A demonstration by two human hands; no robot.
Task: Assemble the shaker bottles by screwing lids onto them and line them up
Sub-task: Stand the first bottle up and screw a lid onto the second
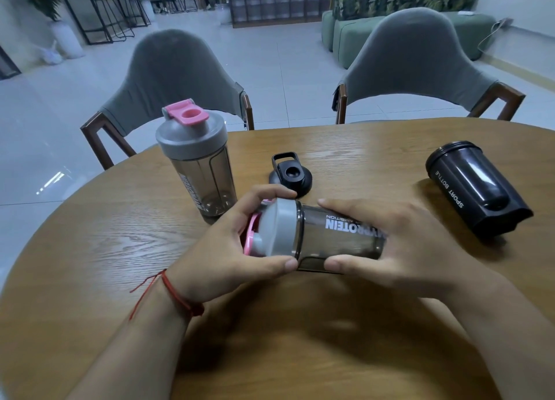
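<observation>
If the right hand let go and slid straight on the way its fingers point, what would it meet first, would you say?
Probably the black lid: the right hand points up-left across the held bottle, and that lid lies on the table just beyond. Depth is hard to judge.

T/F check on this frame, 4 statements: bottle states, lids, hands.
1. The black bottle stands upright with its lid on. False: it lies on its side, lidless.
2. The black lid lies loose on the table. True.
3. The left hand grips the grey lid of the held bottle; the right hand grips its body. True.
4. No bottle is assembled. False: the upright bottle has its lid.
</observation>
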